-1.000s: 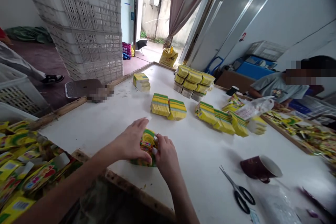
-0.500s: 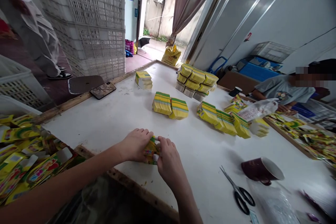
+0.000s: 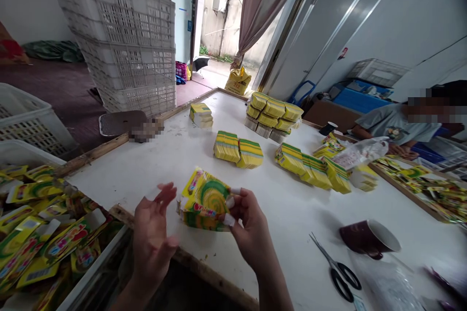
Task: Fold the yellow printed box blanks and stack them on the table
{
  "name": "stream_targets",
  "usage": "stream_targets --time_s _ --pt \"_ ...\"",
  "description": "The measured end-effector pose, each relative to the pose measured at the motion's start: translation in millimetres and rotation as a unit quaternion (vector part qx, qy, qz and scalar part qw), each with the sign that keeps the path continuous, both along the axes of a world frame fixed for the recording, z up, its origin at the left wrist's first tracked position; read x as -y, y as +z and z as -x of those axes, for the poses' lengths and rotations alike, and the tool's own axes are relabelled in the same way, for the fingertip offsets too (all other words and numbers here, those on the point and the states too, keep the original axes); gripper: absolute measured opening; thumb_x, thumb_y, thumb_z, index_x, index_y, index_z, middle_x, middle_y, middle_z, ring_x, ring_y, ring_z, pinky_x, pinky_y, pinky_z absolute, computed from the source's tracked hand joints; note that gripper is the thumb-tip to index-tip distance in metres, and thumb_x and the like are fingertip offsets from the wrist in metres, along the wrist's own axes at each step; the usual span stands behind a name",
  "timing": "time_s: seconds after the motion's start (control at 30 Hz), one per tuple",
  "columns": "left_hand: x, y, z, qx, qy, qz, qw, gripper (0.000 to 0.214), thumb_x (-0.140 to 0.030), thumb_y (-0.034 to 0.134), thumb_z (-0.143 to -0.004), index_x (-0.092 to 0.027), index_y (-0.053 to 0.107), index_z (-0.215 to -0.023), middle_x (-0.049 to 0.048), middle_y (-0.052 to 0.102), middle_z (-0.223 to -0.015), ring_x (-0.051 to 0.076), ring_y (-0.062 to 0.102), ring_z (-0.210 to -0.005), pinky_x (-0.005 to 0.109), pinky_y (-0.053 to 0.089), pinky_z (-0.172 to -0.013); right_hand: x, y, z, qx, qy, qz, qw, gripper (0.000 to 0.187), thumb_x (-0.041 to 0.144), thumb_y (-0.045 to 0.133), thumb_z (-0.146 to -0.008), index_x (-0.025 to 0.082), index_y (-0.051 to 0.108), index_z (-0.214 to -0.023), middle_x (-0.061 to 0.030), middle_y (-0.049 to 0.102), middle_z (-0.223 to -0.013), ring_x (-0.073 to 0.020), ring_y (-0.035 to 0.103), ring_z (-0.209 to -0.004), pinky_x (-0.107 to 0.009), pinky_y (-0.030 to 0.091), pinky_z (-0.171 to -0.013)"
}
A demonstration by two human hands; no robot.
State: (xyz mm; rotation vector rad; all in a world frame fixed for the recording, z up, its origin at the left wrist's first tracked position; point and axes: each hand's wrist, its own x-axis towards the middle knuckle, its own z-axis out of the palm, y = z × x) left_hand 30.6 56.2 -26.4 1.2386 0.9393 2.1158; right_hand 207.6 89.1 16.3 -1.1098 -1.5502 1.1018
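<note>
My right hand grips a thick stack of flat yellow-and-green packets by its right edge and holds it tilted above the near edge of the white table. My left hand hovers just left of the stack, palm turned up and fingers spread, holding nothing. A heap of loose packets of the same print fills the bin at my left.
Several bundled packet stacks lie across the table's middle and far side. A dark mug on its side and black scissors lie at the right. White crates stand stacked beyond the table. Another person sits at the far right.
The stack was pressed on the table between both hands. Now my right hand has lifted it and turned its face up, and my left hand has let go and opened.
</note>
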Motion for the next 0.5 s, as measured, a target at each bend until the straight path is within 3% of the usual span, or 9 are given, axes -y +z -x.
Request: stream_targets --time_s 0.13,0.23,0.3,0.4,0.5 --pt "21.4 -8.0 -18.7 0.219 -0.102 0.117 0.963 0.08 -0.069 0.071 -0.067 -0.024 0.058 -0.131 0.0105 0.056 -0.138 0.034 0.054 -0.123 0.04 0.053 -0.095 25.3 -9.4 25.7 -0.007 0.059 -0.009 0.998 0.037 0.005 0.061 -0.072 0.024 0.055 -0.104 0.0042 0.056 -0.078 -0.0112 0.051 -0.065 -0.021 0.044 -0.059" --pt "22.9 7.0 -25.5 0.329 -0.118 0.164 0.922 0.065 -0.071 0.069 -0.065 -0.018 0.069 -0.103 0.0099 0.068 -0.1 0.029 0.065 -0.093 0.04 0.059 -0.079 41.4 -26.3 41.1 -0.046 0.075 0.016 0.996 0.038 0.004 0.059 -0.071 0.025 0.054 -0.102 0.0049 0.053 -0.079 -0.0112 0.047 -0.066 -0.021 0.042 -0.061" --pt "19.2 20.8 -28.5 0.389 -0.112 0.17 0.899 0.054 -0.068 0.07 -0.066 -0.018 0.067 -0.084 0.0038 0.062 -0.077 0.022 0.062 -0.074 0.037 0.059 -0.074 49.9 -38.6 46.4 -0.078 0.082 0.05 0.992 0.039 0.006 0.061 -0.068 0.024 0.055 -0.101 0.0053 0.051 -0.079 -0.0114 0.045 -0.068 -0.021 0.041 -0.062" --pt "13.4 33.2 -32.6 0.431 -0.096 0.181 0.879 0.049 -0.066 0.072 -0.065 -0.019 0.061 -0.073 -0.0013 0.053 -0.066 0.017 0.058 -0.065 0.034 0.058 -0.074 58.3 -53.0 50.0 -0.113 0.103 0.101 0.983 0.041 0.011 0.069 -0.063 0.024 0.058 -0.1 0.0053 0.049 -0.079 -0.0125 0.045 -0.07 -0.021 0.039 -0.062" --pt "12.4 29.2 -34.6 0.403 -0.072 0.227 0.884 0.061 -0.076 0.076 -0.049 -0.021 0.062 -0.071 0.0005 0.057 -0.066 0.024 0.063 -0.074 0.036 0.059 -0.072 58.7 -55.2 51.3 -0.147 0.116 0.135 0.973 0.047 0.02 0.08 -0.061 0.025 0.059 -0.103 0.004 0.053 -0.082 -0.0151 0.05 -0.075 -0.023 0.041 -0.065"
